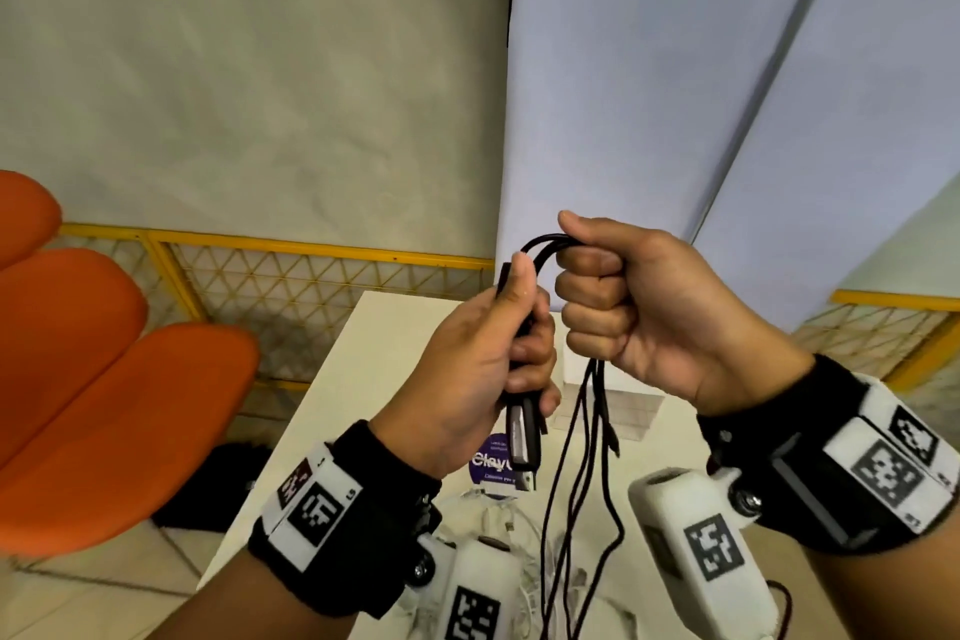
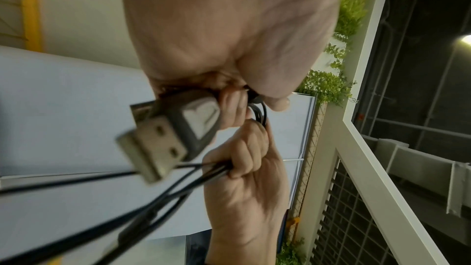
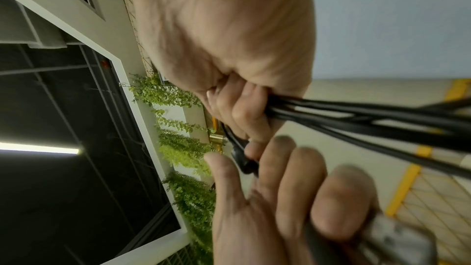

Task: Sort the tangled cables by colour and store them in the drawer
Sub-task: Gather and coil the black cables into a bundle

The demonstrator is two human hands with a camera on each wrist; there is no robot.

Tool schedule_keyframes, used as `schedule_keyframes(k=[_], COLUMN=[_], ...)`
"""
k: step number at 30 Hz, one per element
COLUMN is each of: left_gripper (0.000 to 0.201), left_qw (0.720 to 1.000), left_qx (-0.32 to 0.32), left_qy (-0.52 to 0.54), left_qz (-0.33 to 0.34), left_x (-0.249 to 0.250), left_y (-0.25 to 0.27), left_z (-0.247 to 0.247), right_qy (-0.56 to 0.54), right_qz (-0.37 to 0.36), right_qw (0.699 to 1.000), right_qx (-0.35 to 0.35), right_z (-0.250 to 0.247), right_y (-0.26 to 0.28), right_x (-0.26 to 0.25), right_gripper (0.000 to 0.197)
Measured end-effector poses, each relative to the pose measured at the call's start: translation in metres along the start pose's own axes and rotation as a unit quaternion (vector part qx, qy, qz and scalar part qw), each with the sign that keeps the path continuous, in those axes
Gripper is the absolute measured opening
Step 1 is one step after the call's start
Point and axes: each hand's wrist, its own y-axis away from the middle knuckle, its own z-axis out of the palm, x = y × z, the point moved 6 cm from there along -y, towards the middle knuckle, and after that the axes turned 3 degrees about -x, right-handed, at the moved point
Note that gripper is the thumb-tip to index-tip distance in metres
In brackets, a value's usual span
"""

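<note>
I hold a bundle of black cables [image 1: 582,473] up in front of me with both hands. My right hand [image 1: 618,307] makes a fist round the looped top of the bundle, and the strands hang down from it toward the table. My left hand [image 1: 493,353] grips the plug ends, fingers curled; black USB plugs [image 1: 522,442] stick out below it. In the left wrist view the metal USB plugs [image 2: 163,140] fill the middle, and black cables [image 2: 102,219] trail away. In the right wrist view the black cables [image 3: 369,120] leave my curled fingers. White cables [image 1: 498,530] lie on the table below.
A cream table [image 1: 363,359] stands below my hands, with a white box [image 1: 608,405] and a purple printed card [image 1: 493,463] on it. Orange chair seats [image 1: 93,359] are on the left. A yellow mesh fence [image 1: 311,286] and hanging sheets are behind. No drawer is in view.
</note>
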Motion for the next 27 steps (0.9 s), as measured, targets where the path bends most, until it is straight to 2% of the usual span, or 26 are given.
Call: schedule_keyframes(k=[4, 7, 10, 13, 16, 19, 23, 25, 27], left_gripper=[0.061, 0.059, 0.065, 0.067, 0.072, 0.061, 0.080, 0.073, 0.048], left_qw=[0.997, 0.991, 0.985, 0.984, 0.983, 0.977, 0.972, 0.970, 0.965], left_qx=[0.044, 0.058, 0.080, 0.099, 0.085, 0.056, 0.012, 0.004, 0.002], left_qy=[-0.060, -0.114, -0.147, -0.146, -0.159, -0.202, -0.236, -0.243, -0.261], left_qz=[0.027, 0.042, 0.035, 0.024, 0.037, 0.032, -0.002, -0.014, -0.027], left_x=[0.005, 0.014, 0.022, 0.034, 0.049, 0.059, 0.060, 0.060, 0.061], left_y=[-0.006, -0.007, -0.007, -0.006, -0.004, 0.001, 0.006, 0.007, 0.007], left_z=[0.013, 0.017, 0.007, -0.017, -0.034, -0.047, -0.060, -0.063, -0.064], right_qy=[-0.087, -0.119, -0.127, -0.135, -0.124, -0.090, -0.002, 0.022, 0.065], right_qz=[-0.041, -0.076, -0.097, -0.107, -0.117, -0.116, -0.115, -0.118, -0.108], right_qw=[0.995, 0.990, 0.987, 0.985, 0.984, 0.987, 0.993, 0.993, 0.992], right_qx=[-0.010, -0.004, -0.003, -0.033, -0.055, -0.069, -0.037, -0.012, 0.007], right_z=[0.005, 0.010, 0.019, 0.034, 0.049, 0.064, 0.071, 0.070, 0.070], right_y=[-0.004, -0.011, -0.020, -0.031, -0.042, -0.054, -0.060, -0.058, -0.055], right_x=[-0.004, -0.005, -0.003, 0.001, 0.005, 0.007, 0.002, -0.003, -0.004], right_gripper=[0.050, 0.049, 0.049, 0.045, 0.043, 0.045, 0.043, 0.042, 0.044])
